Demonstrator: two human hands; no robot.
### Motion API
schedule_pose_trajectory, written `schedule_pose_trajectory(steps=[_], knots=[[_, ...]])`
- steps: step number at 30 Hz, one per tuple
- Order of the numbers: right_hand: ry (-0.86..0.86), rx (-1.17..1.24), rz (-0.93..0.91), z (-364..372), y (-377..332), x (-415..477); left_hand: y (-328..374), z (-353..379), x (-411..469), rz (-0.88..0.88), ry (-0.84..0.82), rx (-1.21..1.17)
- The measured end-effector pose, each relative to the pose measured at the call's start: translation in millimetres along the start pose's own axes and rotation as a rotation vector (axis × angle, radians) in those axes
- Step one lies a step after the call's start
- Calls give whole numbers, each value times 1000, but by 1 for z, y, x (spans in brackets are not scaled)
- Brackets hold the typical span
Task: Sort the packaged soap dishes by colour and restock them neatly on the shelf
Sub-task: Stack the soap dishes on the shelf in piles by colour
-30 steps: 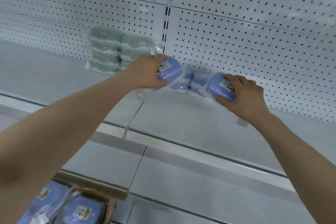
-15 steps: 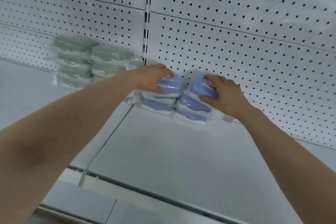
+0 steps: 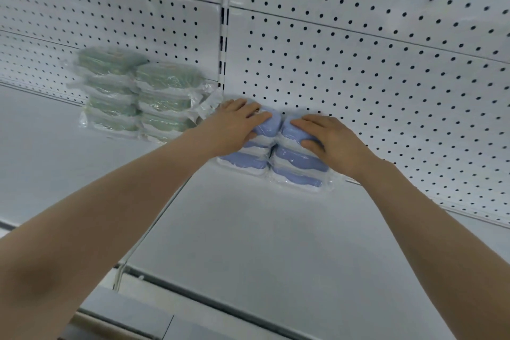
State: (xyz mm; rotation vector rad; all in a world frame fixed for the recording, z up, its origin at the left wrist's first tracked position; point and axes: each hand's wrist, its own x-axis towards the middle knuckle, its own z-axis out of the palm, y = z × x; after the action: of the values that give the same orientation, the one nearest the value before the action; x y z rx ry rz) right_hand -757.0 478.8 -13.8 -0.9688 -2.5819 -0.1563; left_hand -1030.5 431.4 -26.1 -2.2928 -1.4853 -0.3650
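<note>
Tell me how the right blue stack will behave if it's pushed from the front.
The right blue stack would probably slide in loose layers: its glossy plastic wrap looks slippery, so dishes may shift apart. Three high and wide, it seems unlikely to tip. The dishes look rigid; only wrap edges should crumple.

green soap dishes [image 3: 143,94] — blurred | top blue soap dishes [image 3: 269,125] — partly hidden

White perforated back panel [image 3: 386,63] facing me, its dark holes in regular rows, with horizontal joints between sections. A slotted upright [image 3: 225,22] divides the left and right bays. Below, the pale grey shelf [image 3: 276,243] runs toward me, showing a seam [image 3: 154,218] between two boards and a dark strip [image 3: 220,303] along its front edge. Lighting soft and even.
</note>
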Motion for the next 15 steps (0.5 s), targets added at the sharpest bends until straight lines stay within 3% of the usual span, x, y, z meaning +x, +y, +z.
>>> schedule_pose_trajectory(steps=[7, 15], knots=[[59, -242, -20, 4, -14, -9, 7, -7, -6, -27, 38, 71], [73, -334, -47, -15, -37, -21, 20, -34, -51, -19, 239, 36]])
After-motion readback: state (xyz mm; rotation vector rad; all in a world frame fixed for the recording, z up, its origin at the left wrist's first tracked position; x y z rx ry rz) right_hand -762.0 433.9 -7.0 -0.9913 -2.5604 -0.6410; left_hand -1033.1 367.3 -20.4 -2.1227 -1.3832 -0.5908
